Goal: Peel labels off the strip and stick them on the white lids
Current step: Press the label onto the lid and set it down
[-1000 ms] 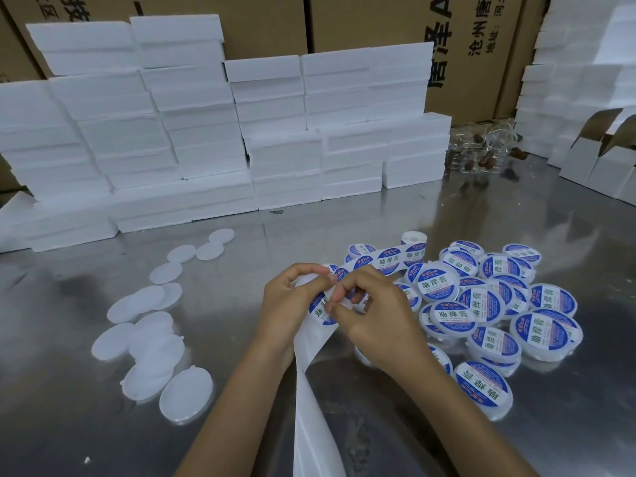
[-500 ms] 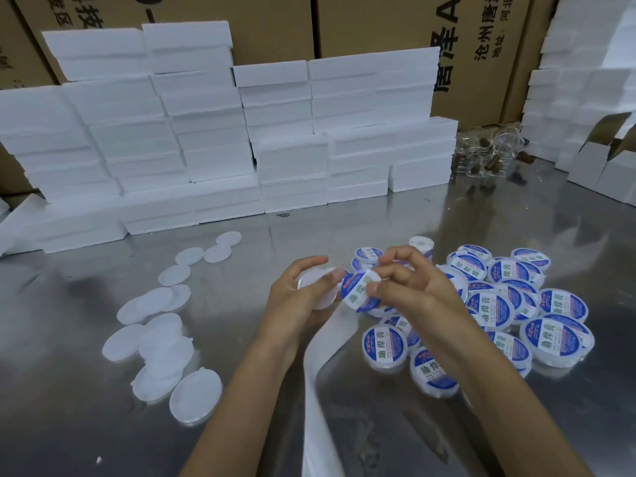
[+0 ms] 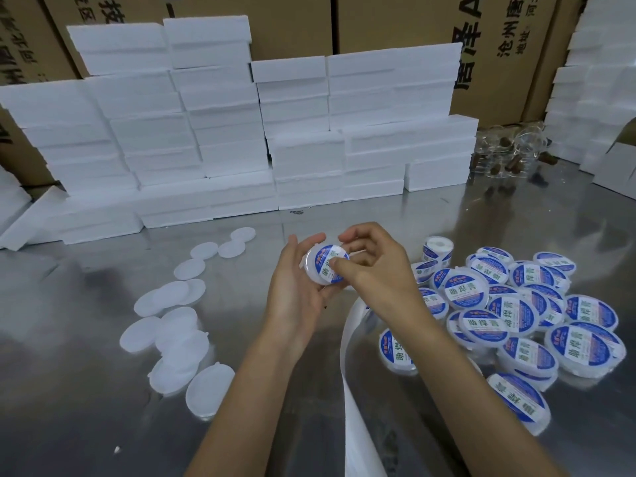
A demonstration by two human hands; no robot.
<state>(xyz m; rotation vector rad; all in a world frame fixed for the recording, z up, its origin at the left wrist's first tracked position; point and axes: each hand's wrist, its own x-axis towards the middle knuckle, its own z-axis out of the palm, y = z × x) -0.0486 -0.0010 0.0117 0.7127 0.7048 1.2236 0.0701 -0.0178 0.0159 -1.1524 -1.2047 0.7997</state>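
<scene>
My left hand [image 3: 296,297] cups a round white lid [image 3: 315,268] above the steel table [image 3: 103,425], fingers curled round its rim. A blue and white label [image 3: 327,261] lies on the lid's face. My right hand [image 3: 378,273] presses its thumb on that label, with the other fingers arched above the lid. The empty white backing strip [image 3: 351,390] trails from under my right wrist toward the bottom edge. The label roll [image 3: 437,247] stands behind the pile of labelled lids [image 3: 516,321] at the right. Several bare white lids [image 3: 179,335] lie scattered at the left.
Stacks of white foam blocks [image 3: 241,132] line the back of the table, with cardboard cartons [image 3: 395,22] behind them. Clear jars [image 3: 509,153] sit at the back right beside more foam and open white boxes [image 3: 616,166].
The label came off the strip in my right hand and went onto the lid held in my left. Both hands rose and the thumb now presses the label flat.
</scene>
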